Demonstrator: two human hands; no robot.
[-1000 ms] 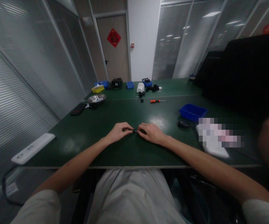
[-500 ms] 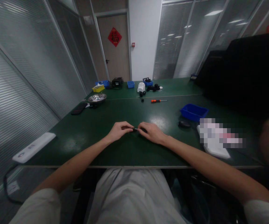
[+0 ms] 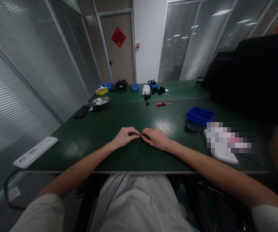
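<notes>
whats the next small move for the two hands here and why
Probably ease the right hand slightly away from the left hand: their fingers nearly meet, hiding most of the small dark piece between them, so its state can't be checked.

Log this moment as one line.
left-hand grip: at small dark part | right-hand grip: same part, opposite side | part: mostly hidden, hold unclear | orange screwdriver: on green table, beyond grips | nearest blue tray: rightward

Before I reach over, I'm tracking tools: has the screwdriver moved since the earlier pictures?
No; the screwdriver shows no visible shift against the table's seam.
</notes>
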